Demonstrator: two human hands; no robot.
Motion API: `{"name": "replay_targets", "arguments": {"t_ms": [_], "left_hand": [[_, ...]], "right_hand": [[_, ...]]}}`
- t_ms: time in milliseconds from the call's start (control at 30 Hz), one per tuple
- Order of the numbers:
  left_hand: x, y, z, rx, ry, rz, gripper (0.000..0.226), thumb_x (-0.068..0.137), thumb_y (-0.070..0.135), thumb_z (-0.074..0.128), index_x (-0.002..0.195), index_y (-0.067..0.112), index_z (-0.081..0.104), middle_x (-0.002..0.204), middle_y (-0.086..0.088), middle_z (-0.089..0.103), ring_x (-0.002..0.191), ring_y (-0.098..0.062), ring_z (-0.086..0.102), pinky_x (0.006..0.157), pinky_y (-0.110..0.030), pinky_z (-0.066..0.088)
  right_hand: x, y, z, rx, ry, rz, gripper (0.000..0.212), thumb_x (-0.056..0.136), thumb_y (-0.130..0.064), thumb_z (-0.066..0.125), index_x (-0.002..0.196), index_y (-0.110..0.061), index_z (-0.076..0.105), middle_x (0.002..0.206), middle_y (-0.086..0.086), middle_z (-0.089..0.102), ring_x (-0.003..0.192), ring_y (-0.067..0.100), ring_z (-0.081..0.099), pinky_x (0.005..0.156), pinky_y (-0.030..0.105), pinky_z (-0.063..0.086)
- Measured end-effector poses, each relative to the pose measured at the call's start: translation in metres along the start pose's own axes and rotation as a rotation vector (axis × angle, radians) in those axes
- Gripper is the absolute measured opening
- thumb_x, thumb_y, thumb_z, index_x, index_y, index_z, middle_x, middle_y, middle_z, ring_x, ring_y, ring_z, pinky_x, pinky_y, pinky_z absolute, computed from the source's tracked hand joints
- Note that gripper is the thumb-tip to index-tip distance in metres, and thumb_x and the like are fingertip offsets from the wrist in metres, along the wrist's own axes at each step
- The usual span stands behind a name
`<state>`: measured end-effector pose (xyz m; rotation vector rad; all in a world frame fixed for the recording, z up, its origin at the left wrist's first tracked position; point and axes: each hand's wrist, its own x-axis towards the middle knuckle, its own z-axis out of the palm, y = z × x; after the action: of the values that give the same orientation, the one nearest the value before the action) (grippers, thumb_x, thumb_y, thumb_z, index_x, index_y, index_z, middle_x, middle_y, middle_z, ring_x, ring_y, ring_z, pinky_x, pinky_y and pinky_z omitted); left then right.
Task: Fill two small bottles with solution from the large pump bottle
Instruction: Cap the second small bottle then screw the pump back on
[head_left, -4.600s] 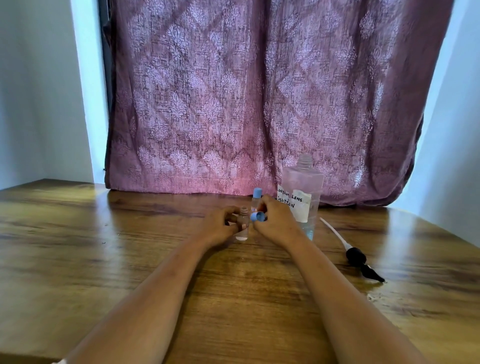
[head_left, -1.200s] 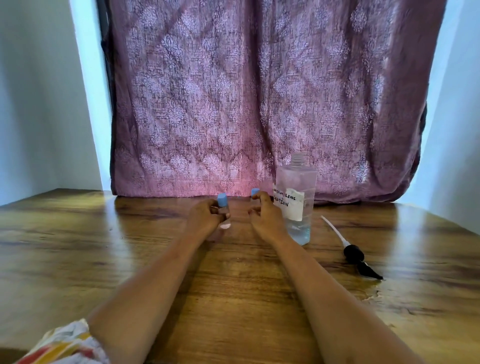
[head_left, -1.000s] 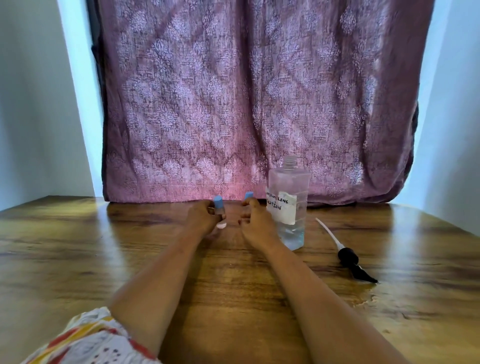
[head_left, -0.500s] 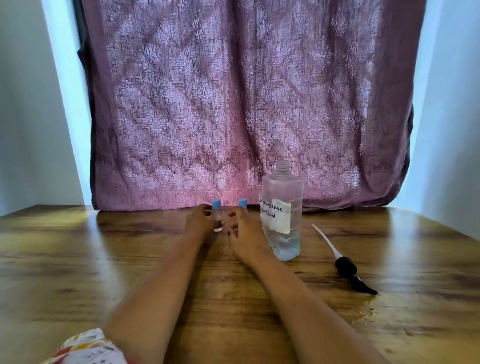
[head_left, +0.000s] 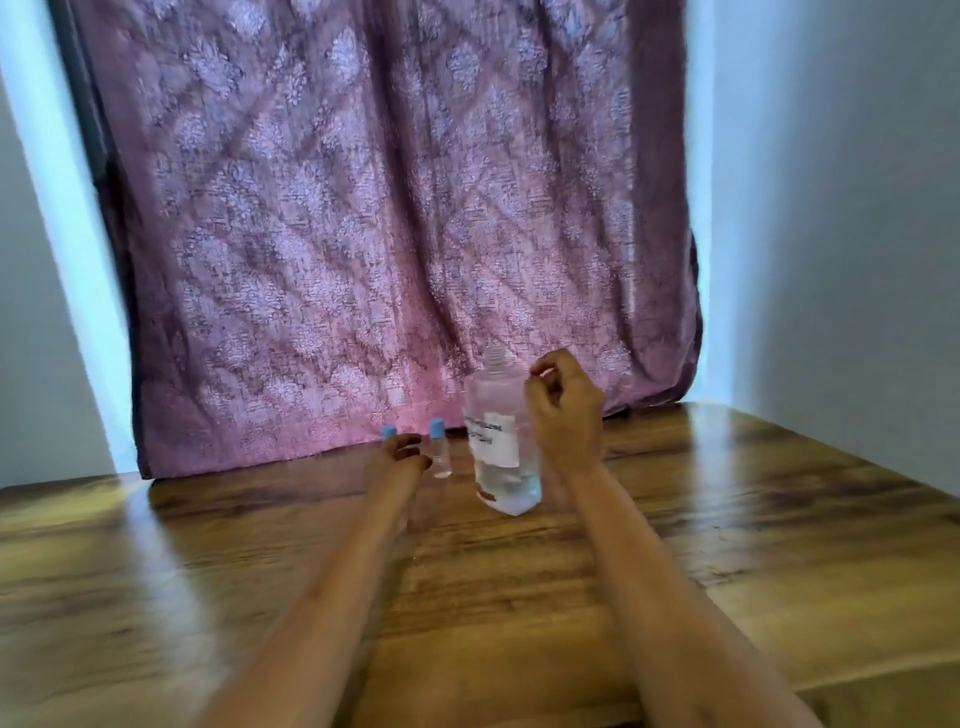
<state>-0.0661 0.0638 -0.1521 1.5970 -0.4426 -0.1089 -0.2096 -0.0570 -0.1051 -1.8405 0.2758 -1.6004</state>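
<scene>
Both hands have come off the two small bottles since half a second ago: my right hand (head_left: 563, 410) has lifted away from the right small bottle (head_left: 439, 451) and now sits up beside the large bottle (head_left: 500, 436), near its shoulder and open threaded neck, on the bottle's right side. Both small bottles stand capped in blue on the worktop (head_left: 519, 597), just left of the large one; I judge the filling and capping done, so what remains is probably closing the big bottle. Its pump head, which lay to the right earlier, is out of my view now. My right hand is loosely curled, fingers half bent, gripping nothing that I can see; whether its palm touches the bottle's side I cannot tell through the blur. My left hand (head_left: 397, 460) rests low, fingers (head_left: 410, 451) curled and relaxed, in front of the left small bottle (head_left: 389, 432), whose cap peeks above the knuckles; I cannot tell whether it touches that bottle.
</scene>
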Motion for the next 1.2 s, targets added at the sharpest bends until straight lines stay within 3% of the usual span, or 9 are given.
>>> {"name": "replay_targets", "arguments": {"t_ms": [67,200,333,467,633,800,967,1067,1200], "left_hand": [[-0.013,-0.003,0.02,-0.012,-0.057,0.037,0.031,0.085,0.004,0.057,0.116,0.007,0.057,0.099,-0.006,0.064,0.085,-0.018,0.057,0.076,-0.036,0.05],[-0.029,-0.007,0.054,-0.041,-0.192,0.142,0.061,0.075,0.02,0.075,0.127,0.015,0.045,0.12,-0.002,0.059,0.103,-0.018,0.058,0.072,-0.029,0.053],[-0.031,0.003,0.07,0.111,-0.126,0.232,0.116,0.048,0.05,0.086,0.14,0.031,0.018,0.141,-0.003,0.041,0.126,-0.026,0.043,0.1,-0.05,0.045],[-0.028,0.005,0.076,0.209,-0.062,0.231,0.125,0.054,0.044,0.087,0.147,0.028,0.004,0.154,-0.007,0.022,0.14,-0.032,0.025,0.111,-0.053,0.031],[-0.015,-0.015,0.079,0.106,-0.168,0.276,0.122,0.052,0.046,0.087,0.145,0.03,0.009,0.151,-0.005,0.027,0.136,-0.028,0.033,0.109,-0.052,0.036],[-0.003,-0.013,0.082,0.047,-0.165,0.355,0.113,0.058,0.037,0.087,0.146,0.022,0.018,0.147,-0.005,0.037,0.133,-0.026,0.038,0.107,-0.046,0.038],[-0.005,-0.017,0.076,0.062,-0.105,0.39,0.11,0.051,0.052,0.082,0.141,0.025,0.026,0.139,-0.002,0.047,0.126,-0.023,0.047,0.102,-0.045,0.044],[-0.003,-0.019,0.072,0.069,-0.083,0.365,0.113,0.043,0.061,0.075,0.138,0.026,0.027,0.133,-0.002,0.051,0.12,-0.023,0.051,0.095,-0.049,0.048],[-0.001,-0.021,0.072,0.119,-0.092,0.345,0.115,0.042,0.062,0.073,0.139,0.032,0.021,0.136,-0.002,0.048,0.122,-0.025,0.049,0.096,-0.05,0.048]], "right_hand": [[0.005,0.022,-0.028,-0.191,-0.039,0.161,0.002,0.082,-0.009,0.058,0.083,-0.01,0.058,0.065,-0.002,0.058,0.061,0.003,0.055,0.058,0.023,0.041],[-0.018,0.07,-0.066,-0.711,-0.557,0.475,0.019,0.083,-0.032,0.06,0.098,-0.021,0.065,0.108,0.008,0.068,0.102,0.028,0.061,0.086,0.034,0.048],[-0.035,0.076,-0.07,-0.808,-0.658,0.456,0.031,0.089,-0.033,0.052,0.119,-0.032,0.057,0.124,0.004,0.061,0.113,0.027,0.056,0.093,0.034,0.046],[-0.023,0.072,-0.057,-0.865,-0.759,0.483,0.029,0.09,-0.028,0.045,0.113,-0.037,0.061,0.125,0.004,0.059,0.109,0.025,0.057,0.091,0.033,0.048],[-0.006,0.062,-0.048,-0.142,-0.422,0.714,0.028,0.092,-0.013,0.043,0.101,-0.015,0.069,0.079,0.007,0.062,0.06,0.017,0.053,0.046,0.019,0.039],[0.021,0.041,-0.039,0.474,-0.298,0.8,0.036,0.095,-0.008,0.034,0.107,-0.015,0.067,0.091,0.011,0.067,0.072,0.018,0.058,0.058,0.029,0.043],[0.039,0.015,-0.029,0.642,-0.241,0.664,0.037,0.095,0.004,0.031,0.105,-0.013,0.062,0.08,0.008,0.064,0.054,0.01,0.053,0.053,0.025,0.043],[0.049,0.001,-0.025,0.722,-0.155,0.58,0.026,0.096,-0.003,0.036,0.098,-0.018,0.058,0.086,0.005,0.061,0.073,0.013,0.057,0.066,0.027,0.041],[0.066,-0.011,-0.021,0.544,-0.155,0.447,0.016,0.092,-0.013,0.055,0.107,-0.018,0.058,0.084,-0.002,0.068,0.085,0.011,0.064,0.078,0.029,0.045]]}}
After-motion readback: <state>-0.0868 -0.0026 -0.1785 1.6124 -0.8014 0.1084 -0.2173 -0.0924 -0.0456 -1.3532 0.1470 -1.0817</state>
